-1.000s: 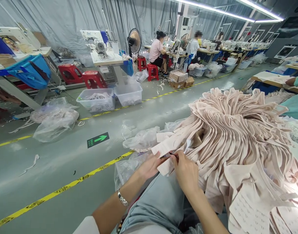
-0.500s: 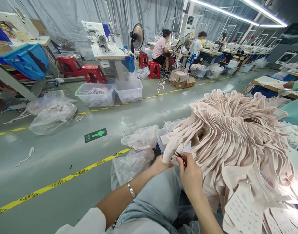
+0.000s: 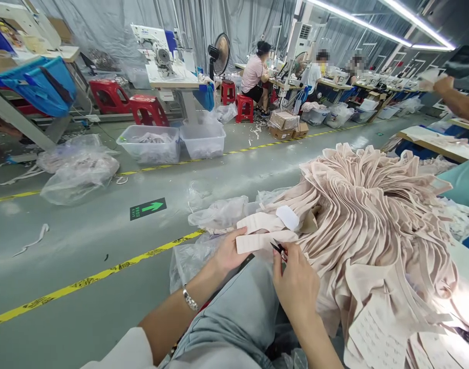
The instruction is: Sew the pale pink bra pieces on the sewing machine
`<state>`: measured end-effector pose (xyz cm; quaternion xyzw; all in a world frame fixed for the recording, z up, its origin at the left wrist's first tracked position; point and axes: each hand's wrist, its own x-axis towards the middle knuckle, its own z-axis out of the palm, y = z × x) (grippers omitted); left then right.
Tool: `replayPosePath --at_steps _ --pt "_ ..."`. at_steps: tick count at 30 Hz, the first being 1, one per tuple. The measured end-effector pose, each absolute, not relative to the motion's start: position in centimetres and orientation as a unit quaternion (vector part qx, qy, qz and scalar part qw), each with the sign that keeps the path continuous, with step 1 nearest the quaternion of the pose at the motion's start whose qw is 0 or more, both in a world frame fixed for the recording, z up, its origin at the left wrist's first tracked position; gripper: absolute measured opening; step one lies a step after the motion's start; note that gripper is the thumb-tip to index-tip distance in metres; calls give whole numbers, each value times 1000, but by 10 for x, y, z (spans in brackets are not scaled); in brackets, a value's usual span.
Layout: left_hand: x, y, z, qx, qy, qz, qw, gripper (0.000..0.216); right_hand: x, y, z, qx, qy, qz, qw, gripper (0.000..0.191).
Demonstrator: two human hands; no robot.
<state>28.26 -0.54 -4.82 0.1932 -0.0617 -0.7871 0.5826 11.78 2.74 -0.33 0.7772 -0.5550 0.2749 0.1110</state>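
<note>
While the left hand (image 3: 229, 251) pinches a beige strip (image 3: 263, 241), the right hand (image 3: 296, 279) grips small snips (image 3: 277, 247).

The grey floor (image 3: 104, 230) carries yellow lines (image 3: 84, 279) and a green arrow sign (image 3: 147, 208). Grey curtains (image 3: 115, 25) cover the far wall. Sewing tables (image 3: 173, 82) stand along it, with red stools (image 3: 148, 110) and clear plastic bins (image 3: 152, 146) beside them. A standing fan (image 3: 219, 51) is near the seated workers (image 3: 255, 77). Long ceiling lights (image 3: 372, 25) shine brightly.
</note>
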Motion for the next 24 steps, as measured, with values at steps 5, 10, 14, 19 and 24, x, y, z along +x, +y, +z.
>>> replayPosePath --at_steps 5,10,14,19,24 --pt "275 1 -44 213 -97 -756 612 47 129 28 12 792 -546 232 145 17" --pt "275 3 -42 240 -106 -744 614 42 136 20 13 808 -528 226 132 18" --pt "279 7 -48 229 -107 -790 559 39 130 15 6 797 -546 233 110 19" --pt "285 15 -65 329 -207 -796 463 47 118 20 2 794 -540 265 89 26" --pt "289 7 -68 386 -270 -755 456 31 98 28 3 828 -547 111 60 22"
